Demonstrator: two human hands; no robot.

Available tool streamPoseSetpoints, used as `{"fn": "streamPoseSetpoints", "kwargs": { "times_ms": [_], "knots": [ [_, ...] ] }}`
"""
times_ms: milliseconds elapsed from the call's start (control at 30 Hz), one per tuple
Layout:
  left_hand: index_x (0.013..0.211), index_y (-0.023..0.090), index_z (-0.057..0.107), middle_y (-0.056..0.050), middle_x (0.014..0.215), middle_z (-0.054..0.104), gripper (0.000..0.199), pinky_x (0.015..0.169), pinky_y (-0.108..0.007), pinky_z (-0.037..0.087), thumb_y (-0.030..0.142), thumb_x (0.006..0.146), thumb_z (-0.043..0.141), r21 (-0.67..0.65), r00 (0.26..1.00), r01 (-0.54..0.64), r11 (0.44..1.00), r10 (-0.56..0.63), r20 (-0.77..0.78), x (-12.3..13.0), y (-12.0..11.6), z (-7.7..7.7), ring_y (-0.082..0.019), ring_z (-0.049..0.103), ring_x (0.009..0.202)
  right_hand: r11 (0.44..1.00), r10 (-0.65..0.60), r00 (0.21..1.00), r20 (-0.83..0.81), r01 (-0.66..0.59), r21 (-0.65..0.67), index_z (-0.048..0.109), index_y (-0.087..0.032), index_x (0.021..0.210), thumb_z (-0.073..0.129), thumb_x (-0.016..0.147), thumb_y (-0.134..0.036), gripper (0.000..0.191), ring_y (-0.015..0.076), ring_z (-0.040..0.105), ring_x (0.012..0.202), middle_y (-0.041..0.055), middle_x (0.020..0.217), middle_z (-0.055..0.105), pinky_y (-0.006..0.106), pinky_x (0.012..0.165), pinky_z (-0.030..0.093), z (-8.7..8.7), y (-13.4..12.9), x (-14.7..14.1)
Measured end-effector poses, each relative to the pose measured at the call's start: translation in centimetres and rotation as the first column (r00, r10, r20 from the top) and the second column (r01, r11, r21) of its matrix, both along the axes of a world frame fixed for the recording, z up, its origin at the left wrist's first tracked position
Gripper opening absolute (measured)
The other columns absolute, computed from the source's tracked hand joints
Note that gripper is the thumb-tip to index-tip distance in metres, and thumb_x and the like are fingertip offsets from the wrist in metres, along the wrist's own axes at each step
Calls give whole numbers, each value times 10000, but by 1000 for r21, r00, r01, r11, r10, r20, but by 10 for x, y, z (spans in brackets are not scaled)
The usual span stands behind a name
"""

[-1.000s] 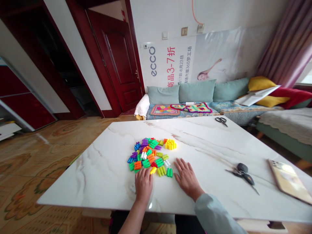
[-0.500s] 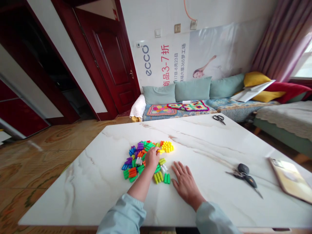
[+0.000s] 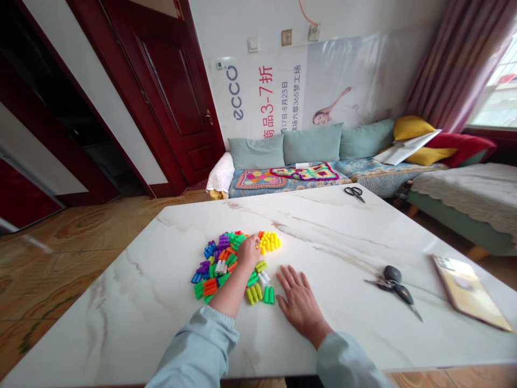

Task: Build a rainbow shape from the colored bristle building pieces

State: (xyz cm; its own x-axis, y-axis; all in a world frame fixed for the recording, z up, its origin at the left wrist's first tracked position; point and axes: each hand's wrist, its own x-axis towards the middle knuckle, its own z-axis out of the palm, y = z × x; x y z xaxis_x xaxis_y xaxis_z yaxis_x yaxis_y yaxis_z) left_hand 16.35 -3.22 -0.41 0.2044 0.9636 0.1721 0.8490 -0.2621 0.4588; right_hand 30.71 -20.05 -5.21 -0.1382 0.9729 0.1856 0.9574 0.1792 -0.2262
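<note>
My left hand (image 3: 247, 251) reaches over a pile of coloured plastic building blocks (image 3: 221, 265), which are made of short rounded tubes. Its fingers are pinched at the edge of a cluster of yellow blocks (image 3: 271, 241), on a yellow block mostly hidden by them. Flat on the tabletop, to the right of the pile, lies my right hand (image 3: 299, 302), fingers spread and holding nothing. Between the hands are a lime-green block (image 3: 254, 293), a green block (image 3: 269, 295) and a white block (image 3: 264, 278).
The white marbled table (image 3: 343, 334) carries black-handled scissors (image 3: 354, 193) near its far edge. To the right are a dark key with pointed metal parts (image 3: 393, 288) and a phone (image 3: 470, 293). A sofa (image 3: 258, 186) stands beyond the table.
My left hand has stayed over the pile while the yellow block at its fingertips became mostly hidden. My right hand still rests flat. The whole view has shifted slightly.
</note>
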Motion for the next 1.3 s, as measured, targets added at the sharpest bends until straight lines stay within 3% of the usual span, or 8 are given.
{"fn": "streamPoseSetpoints", "kwargs": {
  "times_ms": [267,367,467,567,700,1000,1167,1300],
  "knots": [
    [1022,148,586,-73,994,643,280,837,-279,472,82,755,639,72,996,-43,997,36,87,-1,-14,-5,-161,618,899,1000,-3,1000,-6,3,-9,385,-209,1440,377,920,-403,555,283,199,1424,49,1548,248,503,1139,145,-1,1,0],
    [1048,168,582,-72,1061,612,246,870,-299,474,129,806,594,113,993,-48,992,36,110,-9,-37,-3,-168,603,946,1000,-3,1000,-4,3,-17,386,-208,1439,392,912,-408,564,281,198,1425,49,1550,243,505,1137,148,-1,2,0],
    [1000,196,617,-57,1028,621,175,915,-346,469,166,835,566,210,988,77,975,-103,119,-21,-72,-6,-194,583,1011,1000,-7,1000,4,7,-4,394,-205,1433,397,910,-391,555,278,209,1421,55,1546,258,506,1131,163,-2,2,0],
    [1070,210,635,-80,1109,624,241,1008,-448,415,247,835,598,276,970,223,935,-241,32,-36,-111,-13,-245,544,1107,1000,-9,1000,19,8,25,408,-201,1424,396,913,-381,542,278,228,1415,58,1540,276,504,1125,179,-4,2,1],
    [1298,297,527,-67,1419,459,501,1118,-597,222,355,813,636,231,950,306,924,-280,-137,-56,-146,-26,-315,362,1331,998,-4,999,33,2,63,420,-202,1415,385,924,-398,530,274,240,1411,58,1533,295,501,1119,197,-8,2,2],
    [1383,296,445,-66,1502,357,516,1139,-584,181,343,879,541,231,936,308,923,-251,-247,-90,-167,-35,-289,301,1385,996,-8,998,60,2,88,433,-200,1403,376,928,-398,518,265,276,1398,55,1523,316,499,1110,232,-6,2,2],
    [1390,263,447,-93,1469,406,522,1150,-575,149,369,884,517,297,966,137,945,-62,-249,-122,-179,-38,-304,308,1378,996,-8,997,72,1,87,443,-199,1396,370,930,-398,512,264,277,1398,50,1525,315,496,1107,248,-6,2,2],
    [1446,281,351,-101,1542,265,661,1106,-634,181,405,838,576,252,969,-42,967,101,-226,-142,-180,-46,-368,236,1400,995,-7,997,75,-1,102,452,-204,1389,373,929,-396,504,268,286,1393,50,1520,326,498,1106,249,-7,3,2]
  ]
}}
